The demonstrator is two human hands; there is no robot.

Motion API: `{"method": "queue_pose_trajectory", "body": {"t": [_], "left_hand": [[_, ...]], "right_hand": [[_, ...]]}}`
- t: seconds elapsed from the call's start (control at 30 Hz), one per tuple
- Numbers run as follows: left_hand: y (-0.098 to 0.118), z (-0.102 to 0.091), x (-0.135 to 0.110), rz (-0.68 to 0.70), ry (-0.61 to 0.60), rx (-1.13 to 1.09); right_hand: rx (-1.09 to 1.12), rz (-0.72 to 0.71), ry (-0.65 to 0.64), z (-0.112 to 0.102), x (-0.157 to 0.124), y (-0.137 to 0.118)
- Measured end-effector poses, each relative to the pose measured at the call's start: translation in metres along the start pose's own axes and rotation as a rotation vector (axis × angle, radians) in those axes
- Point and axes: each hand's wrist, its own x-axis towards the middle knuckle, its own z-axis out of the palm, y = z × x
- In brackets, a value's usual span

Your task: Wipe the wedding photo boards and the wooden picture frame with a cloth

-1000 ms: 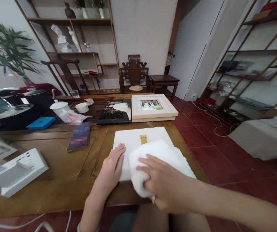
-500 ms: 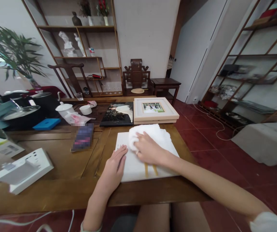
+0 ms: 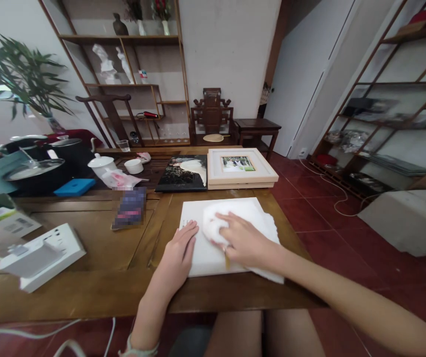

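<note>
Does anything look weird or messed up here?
Yes: the dark purple item on the table looks odd, because blocky squares hide its details. Also, the white cloth under the right hand pokes past the white board's near right corner. I see no spills or damage.

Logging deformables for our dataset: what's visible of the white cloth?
The white cloth looks soft and fluffy, with an uneven edge. Its left part is bunched into a thick rounded wad; the rest spreads flatter to the right. It lies over the white panel, running past the near right corner. The right hand holds the wad from above, fingers over it. Its underside is hidden.
</note>
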Motion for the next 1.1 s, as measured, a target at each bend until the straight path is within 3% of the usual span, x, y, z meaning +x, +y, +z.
{"method": "queue_pose_trajectory", "body": {"t": [0.1, 0.23, 0.43, 0.53, 0.63, 0.73, 0.83, 0.9, 1.1], "left_hand": [[0.003, -0.001, -0.001, -0.018, -0.031, -0.018], [0.009, -0.007, -0.004, -0.087, -0.035, -0.072], [0.007, -0.013, -0.008, -0.068, 0.058, -0.172], [0.004, -0.012, -0.007, -0.056, 0.033, -0.129], [0.004, -0.01, -0.004, -0.031, -0.029, -0.056], [0.004, -0.007, -0.001, -0.01, -0.02, -0.006], [0.001, -0.005, 0.001, 0.022, -0.001, 0.016], [0.0, -0.004, 0.001, 0.033, 0.01, 0.029], [0.002, -0.006, 0.002, 0.054, 0.024, 0.048]], "right_hand": [[-0.067, 0.061, 0.043, 0.002, 0.028, 0.013], [-0.105, 0.077, 0.043, 0.007, 0.042, -0.002], [-0.115, -0.269, -0.032, 0.007, 0.009, -0.046], [-0.065, -0.428, -0.068, -0.001, -0.017, -0.056], [-0.023, -0.454, -0.099, -0.008, -0.036, -0.054], [-0.01, -0.316, -0.083, -0.01, -0.037, -0.042], [-0.037, -0.078, -0.023, -0.01, -0.017, -0.023], [-0.068, -0.002, 0.004, -0.008, 0.006, -0.011], [-0.112, -0.13, -0.049, 0.001, 0.078, -0.001]]}}
